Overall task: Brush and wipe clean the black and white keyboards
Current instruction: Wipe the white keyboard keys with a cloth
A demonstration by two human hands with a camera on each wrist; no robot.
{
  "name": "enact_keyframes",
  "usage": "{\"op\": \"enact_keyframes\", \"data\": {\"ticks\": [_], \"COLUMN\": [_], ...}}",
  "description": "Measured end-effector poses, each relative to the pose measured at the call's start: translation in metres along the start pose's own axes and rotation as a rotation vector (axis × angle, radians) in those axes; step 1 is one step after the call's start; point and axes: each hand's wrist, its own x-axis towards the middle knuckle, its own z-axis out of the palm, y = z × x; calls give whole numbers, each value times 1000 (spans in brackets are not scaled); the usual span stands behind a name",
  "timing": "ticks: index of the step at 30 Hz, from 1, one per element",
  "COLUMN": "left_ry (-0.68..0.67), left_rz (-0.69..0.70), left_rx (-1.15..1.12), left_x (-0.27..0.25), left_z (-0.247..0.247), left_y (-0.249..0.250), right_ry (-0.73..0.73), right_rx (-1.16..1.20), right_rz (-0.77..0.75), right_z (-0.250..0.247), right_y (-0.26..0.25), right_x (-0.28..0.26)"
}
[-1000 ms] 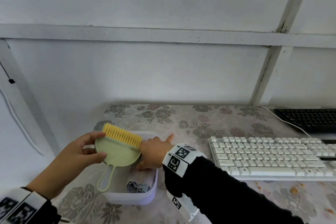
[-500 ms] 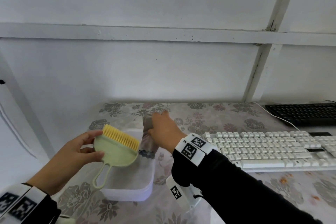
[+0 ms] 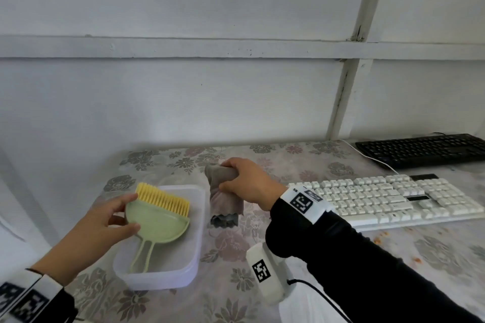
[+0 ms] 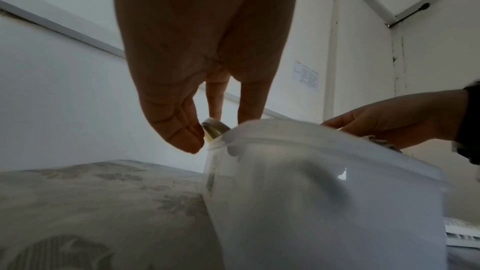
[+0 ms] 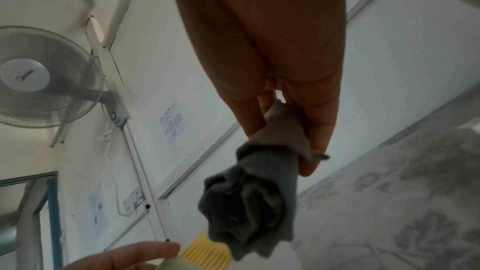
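A person's two hands work over a worktop (image 3: pixel 328 252) covered with a grey floral cloth, set against a white panelled wall. At lower left of the head view, the left hand (image 3: pixel 105 220) holds a pale green dustpan (image 3: pixel 157 220) by its rim, thumb on top and fingers beneath, so this grip is closed around the pan. A yellow-bristled brush (image 3: pixel 165 198) sits along the pan's far edge. The pan hangs over a translucent white plastic container (image 3: pixel 194 249) standing on the worktop; its looped handle points down into the box. In the centre of the frame, the right hand (image 3: pixel 249 183) is clenched around a bunched grey cloth (image 3: pixel 223 202), which hangs down just right of the container; whether its lower edge touches the worktop cannot be told. The right wrist view shows the cloth (image 5: pixel 259 192) gripped between thumb and fingers, dangling in folds. To the right of that hand lies the white keyboard (image 3: pixel 388 196), flat on the worktop. The black keyboard (image 3: pixel 425 149) lies behind it, at the far right edge of the frame near the wall. Small orange crumbs (image 3: pixel 378 240) dot the worktop in front of the white keyboard.
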Motion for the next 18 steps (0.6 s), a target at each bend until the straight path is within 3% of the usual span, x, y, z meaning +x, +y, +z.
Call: {"op": "enact_keyframes", "data": {"ticks": [6,11,15,18], "left_ry": [-1,48,-18,-108], "left_rz": [-20,101,240,263], "left_rx": [142,323,342,341], "left_x": [4,1,0,0], "left_z": [-4,-3,25,57], "left_y": [-2,26,69,102], "right_ry": [81,111,117,109], "right_rx": [3,-5,-34,-35], "right_rz": [64,146,210,257], "right_z": [-44,-93,-123,-136], "right_y": [26,66,101,124], "right_x": [-7,-16,-18,-16]}}
